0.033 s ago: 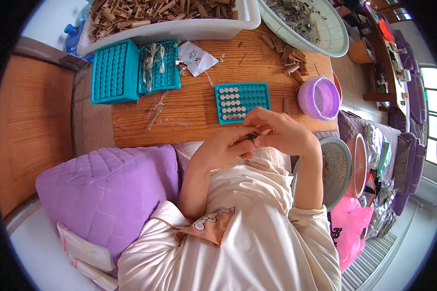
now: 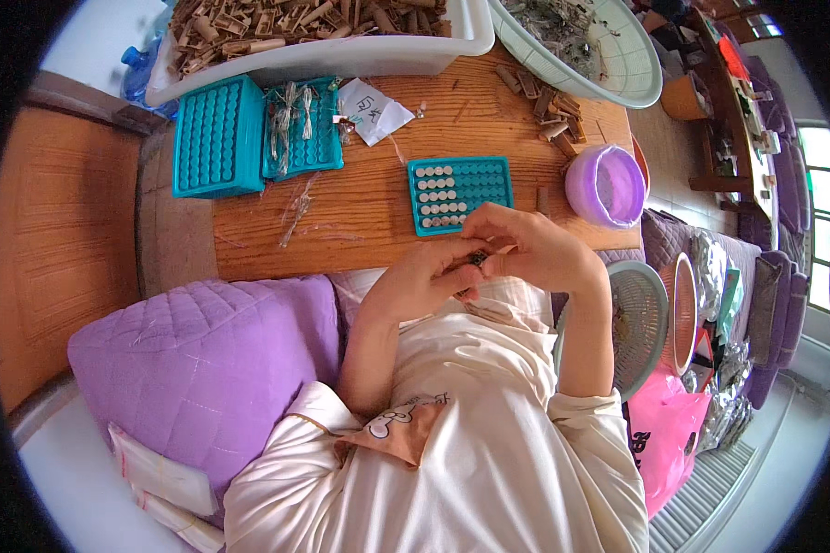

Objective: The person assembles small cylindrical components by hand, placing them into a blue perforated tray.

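Just above my lap, at the near edge of the table, my two hands meet. My left hand (image 2: 424, 281) is closed, its fingers curled round a small dark piece (image 2: 478, 259), mostly hidden, whose kind I cannot make out. Bent over from the other side, my right hand (image 2: 544, 251) pinches at the same piece with thumb and fingers. Right beyond the hands lies a teal tray (image 2: 480, 189) with rows of round hollows. Several pale round discs (image 2: 438, 195) fill its left columns; the hollows on the right hold none.
Teal trays (image 2: 217, 138) are stacked at left, beside another bearing wire-like bundles (image 2: 290, 115). Behind stands a white bin (image 2: 341, 57) of brown split pieces. A purple-lined tub (image 2: 581, 189), loose brown pieces (image 2: 553, 111) and a pale green basket (image 2: 632, 78) are at right.
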### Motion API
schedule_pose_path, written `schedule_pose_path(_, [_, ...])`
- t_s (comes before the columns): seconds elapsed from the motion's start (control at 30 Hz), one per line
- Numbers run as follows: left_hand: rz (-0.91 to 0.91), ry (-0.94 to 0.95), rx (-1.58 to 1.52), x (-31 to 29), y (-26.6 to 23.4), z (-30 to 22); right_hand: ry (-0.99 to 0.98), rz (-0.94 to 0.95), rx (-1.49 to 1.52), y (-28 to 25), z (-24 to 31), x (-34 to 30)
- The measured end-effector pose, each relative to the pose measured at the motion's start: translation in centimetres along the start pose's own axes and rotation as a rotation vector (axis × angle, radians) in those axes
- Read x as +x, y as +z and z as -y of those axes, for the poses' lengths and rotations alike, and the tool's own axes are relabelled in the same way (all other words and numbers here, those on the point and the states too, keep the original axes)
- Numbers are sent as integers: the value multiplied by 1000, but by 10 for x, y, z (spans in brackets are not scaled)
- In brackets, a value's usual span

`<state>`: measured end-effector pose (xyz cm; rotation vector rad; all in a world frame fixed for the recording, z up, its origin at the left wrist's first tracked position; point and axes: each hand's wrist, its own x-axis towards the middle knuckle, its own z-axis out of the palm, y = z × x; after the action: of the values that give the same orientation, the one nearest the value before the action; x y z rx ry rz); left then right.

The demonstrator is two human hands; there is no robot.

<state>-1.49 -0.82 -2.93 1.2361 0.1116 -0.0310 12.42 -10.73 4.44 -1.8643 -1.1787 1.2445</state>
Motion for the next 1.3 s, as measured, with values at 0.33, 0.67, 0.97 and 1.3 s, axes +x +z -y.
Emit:
schedule_pose_path(0.33, [-78, -35, -324, 6, -10, 2, -125, -13, 235, 2, -24, 13])
schedule_pose_path(0.67, [-220, 99, -440, -3, -28, -7, 472, -811, -602, 2, -77, 3])
schedule_pose_path(0.97, [-251, 136, -429, -1, -20, -9, 206, -903, -378, 2, -75, 2])
schedule_pose_path(1.3, [-520, 319, -521, 3, 4, -12, -199, -701, 672, 41, 12, 0])
